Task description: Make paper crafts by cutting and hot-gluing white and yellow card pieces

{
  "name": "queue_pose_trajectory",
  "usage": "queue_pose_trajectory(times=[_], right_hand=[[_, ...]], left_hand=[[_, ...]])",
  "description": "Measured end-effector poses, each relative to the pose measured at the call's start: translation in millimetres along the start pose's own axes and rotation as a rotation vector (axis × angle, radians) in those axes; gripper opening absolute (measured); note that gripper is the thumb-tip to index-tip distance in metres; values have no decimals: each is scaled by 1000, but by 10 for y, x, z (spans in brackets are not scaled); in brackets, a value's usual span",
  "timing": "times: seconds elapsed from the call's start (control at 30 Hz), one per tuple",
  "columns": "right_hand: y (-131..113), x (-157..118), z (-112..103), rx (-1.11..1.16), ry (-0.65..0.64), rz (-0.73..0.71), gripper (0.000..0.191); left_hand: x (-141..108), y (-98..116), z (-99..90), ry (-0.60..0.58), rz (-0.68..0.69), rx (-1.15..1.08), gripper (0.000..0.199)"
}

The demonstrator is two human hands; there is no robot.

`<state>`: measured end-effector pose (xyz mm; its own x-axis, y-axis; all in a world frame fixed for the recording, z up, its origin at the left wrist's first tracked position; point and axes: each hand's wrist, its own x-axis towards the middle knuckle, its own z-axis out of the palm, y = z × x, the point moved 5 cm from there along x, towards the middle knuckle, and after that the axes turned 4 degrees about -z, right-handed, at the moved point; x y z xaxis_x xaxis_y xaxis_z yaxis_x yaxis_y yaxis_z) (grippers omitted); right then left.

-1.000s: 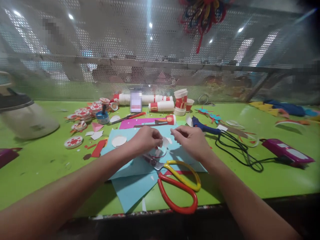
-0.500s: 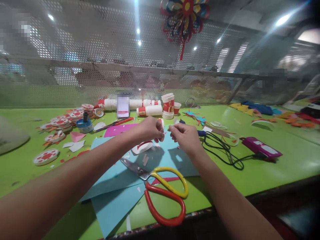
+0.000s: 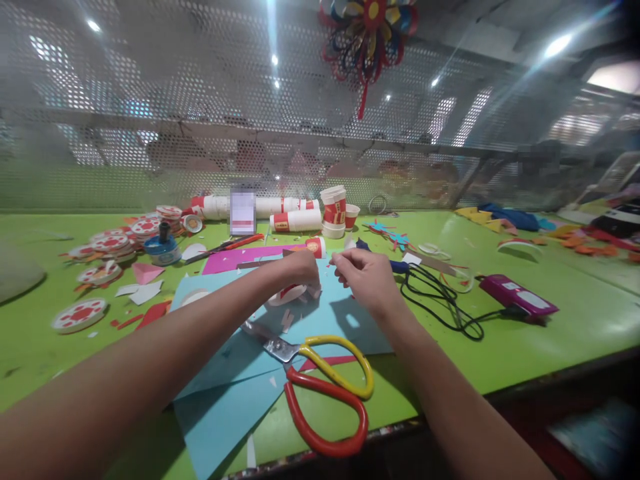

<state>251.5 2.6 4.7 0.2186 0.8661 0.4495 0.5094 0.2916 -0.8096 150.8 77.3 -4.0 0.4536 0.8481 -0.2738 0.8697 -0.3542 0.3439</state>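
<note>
My left hand (image 3: 303,272) reaches down over light blue paper (image 3: 330,320), beside a white and red paper piece (image 3: 286,295); its fingers point down and are largely hidden behind the hand. To its right, my right hand (image 3: 361,272) hovers over the same paper, thumb and forefinger pinched together at something too small to make out. Large scissors (image 3: 285,348) with one yellow and one red handle lie in front of both hands. Behind the left hand a red and white cup (image 3: 315,247) lies on its side.
Stacked cups (image 3: 334,210), a phone (image 3: 243,212) and cup rolls (image 3: 296,221) stand or lie at the back. Decorated discs (image 3: 80,315) and a blue ink bottle (image 3: 163,248) are left. At right are a black cable (image 3: 450,310) and a purple box (image 3: 518,295).
My left hand has moved slightly left and down towards the paper, uncovering the lying cup. The right hand stays pinched, nearly in place. The view has shifted a little.
</note>
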Motion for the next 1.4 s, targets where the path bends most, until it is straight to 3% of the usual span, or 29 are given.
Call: queue_pose_trajectory(times=[0.2, 0.4, 0.63, 0.77, 0.87, 1.0, 1.2, 1.3, 1.4], right_hand=[[0, -1, 11, 7, -7, -5, 25], [1, -17, 31, -12, -15, -16, 27], [42, -17, 81, -42, -62, -8, 30], [62, -21, 107, -43, -64, 2, 32], [78, -30, 146, -46, -65, 6, 33], [122, -17, 179, -51, -62, 4, 31], [239, 65, 120, -53, -8, 33, 28], [316, 90, 126, -77, -14, 55, 25], [387, 105, 143, -124, -41, 73, 21]], left_hand=[[6, -72, 25, 42, -18, 55, 17], [-40, -158, -98, 184, 29, 11, 16], [-384, -563, -288, 372, 67, -66, 29], [-593, -828, -136, 332, 59, -88, 39], [-681, -922, 37, 346, 62, -80, 34], [-709, -931, 128, 437, 78, -46, 12], [-758, -849, -140, 620, 115, -21, 12], [-646, -721, -204, 707, 137, 11, 17], [-421, -569, -146, 697, 165, 59, 18]])
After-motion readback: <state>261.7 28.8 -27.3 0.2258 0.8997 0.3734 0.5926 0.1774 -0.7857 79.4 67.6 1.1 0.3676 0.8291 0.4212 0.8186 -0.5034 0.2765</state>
